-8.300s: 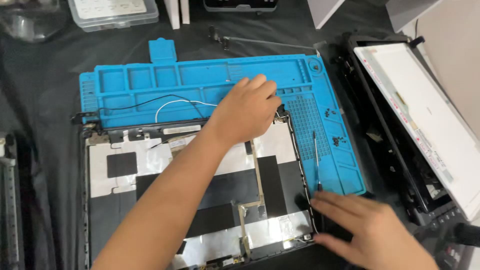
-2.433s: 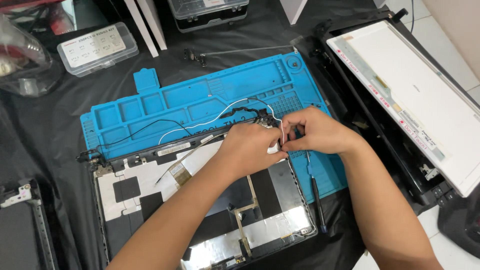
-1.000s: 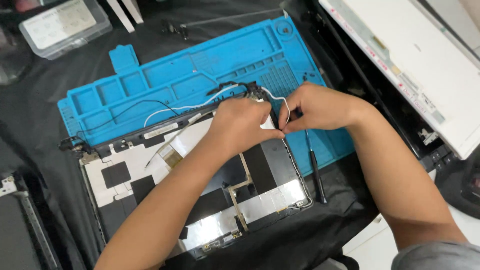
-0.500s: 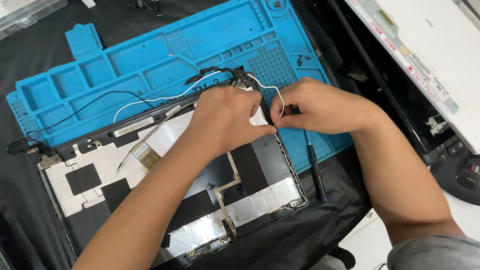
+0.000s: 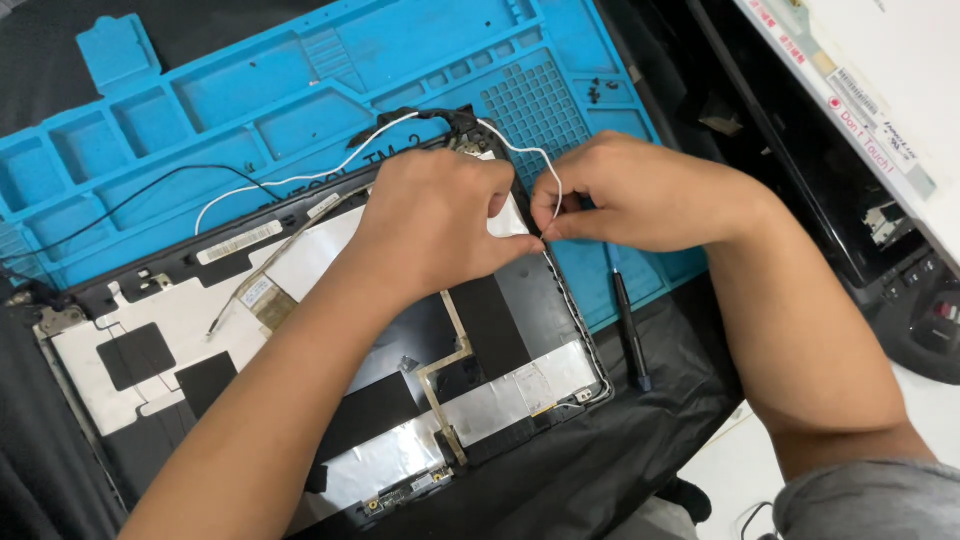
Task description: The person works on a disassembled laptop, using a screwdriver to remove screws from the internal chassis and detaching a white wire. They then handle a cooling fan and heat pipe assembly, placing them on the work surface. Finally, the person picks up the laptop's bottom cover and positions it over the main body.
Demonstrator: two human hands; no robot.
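Note:
An opened laptop lid back cover [image 5: 300, 400], lined with silver foil and black patches, lies partly on a blue silicone work mat [image 5: 300, 90]. My left hand [image 5: 435, 220] presses on the cover's right edge near the hinge corner. My right hand [image 5: 630, 190] pinches a thin white cable [image 5: 545, 170] between thumb and forefinger just beside my left hand. The white cable loops up to the black hinge cable bundle [image 5: 440, 118] and runs on left across the mat. A black cable [image 5: 120, 205] trails left over the mat.
A dark screwdriver [image 5: 628, 330] lies along the cover's right edge on the mat and black cloth. A removed screen panel with a white back [image 5: 880, 90] rests on a black laptop base [image 5: 800, 180] at the right. Small screws [image 5: 598, 92] sit in the mat's grid area.
The view has tilted and moved closer. My right hand has shifted from the cover's lower right corner up to the hinge corner and taken the white cable; my left hand stays pressed on the cover.

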